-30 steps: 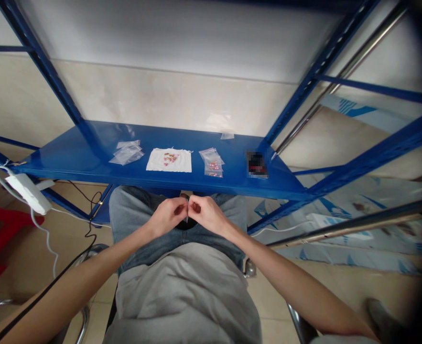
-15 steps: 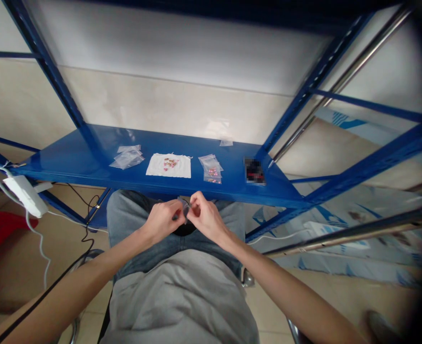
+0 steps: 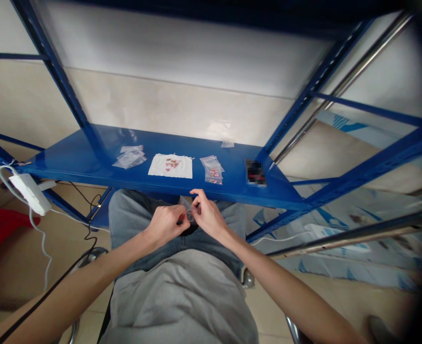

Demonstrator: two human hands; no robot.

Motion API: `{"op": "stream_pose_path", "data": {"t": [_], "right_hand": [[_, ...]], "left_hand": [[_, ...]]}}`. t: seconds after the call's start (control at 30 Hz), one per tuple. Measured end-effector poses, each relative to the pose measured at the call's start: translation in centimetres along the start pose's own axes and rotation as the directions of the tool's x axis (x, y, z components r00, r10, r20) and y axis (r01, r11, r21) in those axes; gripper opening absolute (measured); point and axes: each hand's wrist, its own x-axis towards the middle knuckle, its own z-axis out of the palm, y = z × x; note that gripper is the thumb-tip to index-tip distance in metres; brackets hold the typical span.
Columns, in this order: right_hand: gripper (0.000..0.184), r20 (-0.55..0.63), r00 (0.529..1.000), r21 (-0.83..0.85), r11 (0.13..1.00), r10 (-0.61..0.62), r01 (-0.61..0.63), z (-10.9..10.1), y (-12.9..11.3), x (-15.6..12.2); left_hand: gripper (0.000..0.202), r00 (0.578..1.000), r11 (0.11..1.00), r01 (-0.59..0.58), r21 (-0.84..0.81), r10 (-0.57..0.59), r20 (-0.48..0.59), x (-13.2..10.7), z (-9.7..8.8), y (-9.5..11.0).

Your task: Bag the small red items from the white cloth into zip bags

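Observation:
Over my lap, a small clear zip bag (image 3: pixel 188 204) is stretched between my two hands. My left hand (image 3: pixel 168 221) pinches its left side with the fingers curled. My right hand (image 3: pixel 208 216) grips the other side, its index finger raised. Ahead on the blue shelf lies a white cloth pouch (image 3: pixel 155 167) with small pink and gold pieces (image 3: pixel 172 165) on it. To its right, overlapping clear bags (image 3: pixel 211 165) hold pink and gold pieces. A pile of flat clear bags (image 3: pixel 131 156) lies left of the pouch.
The blue metal shelf (image 3: pixel 160 138) spans the front, with uprights at both sides. A blurred-out dark object (image 3: pixel 255 173) lies at its right, and one clear bag (image 3: pixel 227 143) near the back edge. A white power strip (image 3: pixel 29 193) hangs at the left, above a red stool (image 3: pixel 3 229).
My hands have moved slightly down and right, and more of the clear bag shows between them. My right index finger is raised further. The things on the shelf lie as before.

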Motion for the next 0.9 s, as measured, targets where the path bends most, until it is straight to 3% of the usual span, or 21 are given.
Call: {"op": "stream_pose_path", "data": {"t": [0.17,0.3,0.37,0.43,0.5,0.57,0.73,0.9], "right_hand": [[0.031,0.067,0.998,0.24,0.971,-0.013,-0.003,-1.4,0.2,0.5],[0.028,0.097,0.995,0.522,0.85,0.028,-0.074,-1.6,-0.1,0.4],[0.033,0.088,0.994,0.622,0.776,0.064,-0.105,-1.6,-0.1,0.5],[0.04,0.091,0.99,0.688,0.713,0.105,-0.139,-1.6,0.0,0.6],[0.045,0.101,0.985,0.726,0.667,0.138,-0.168,-1.6,0.1,0.7],[0.048,0.112,0.98,0.748,0.636,0.163,-0.191,-1.6,0.1,0.7],[0.054,0.087,0.971,0.762,0.613,0.223,-0.209,-1.4,-0.4,0.5],[0.071,0.066,0.968,0.783,0.589,0.241,-0.2,-1.8,-0.3,0.5]], "left_hand": [[0.013,0.997,0.991,0.077,-0.109,-0.077,0.007,0.5,-1.2,-0.2],[0.013,0.978,0.936,0.129,-0.327,-0.175,-0.115,1.4,-2.2,-1.5],[0.017,0.958,0.826,0.181,-0.533,-0.27,-0.093,1.9,-2.4,-2.3],[0.029,0.944,0.629,0.267,-0.73,-0.321,0.069,2.2,-2.2,-2.9],[0.041,0.923,0.434,0.357,-0.827,-0.297,0.243,2.2,-1.8,-3.2],[0.045,0.907,0.327,0.405,-0.854,-0.261,0.33,2.0,-1.2,-3.0],[0.038,0.913,0.276,0.395,-0.876,-0.228,0.339,1.4,-0.6,-2.2],[0.036,0.925,0.312,0.354,-0.882,-0.259,0.28,1.6,-1.7,-2.4]]}}
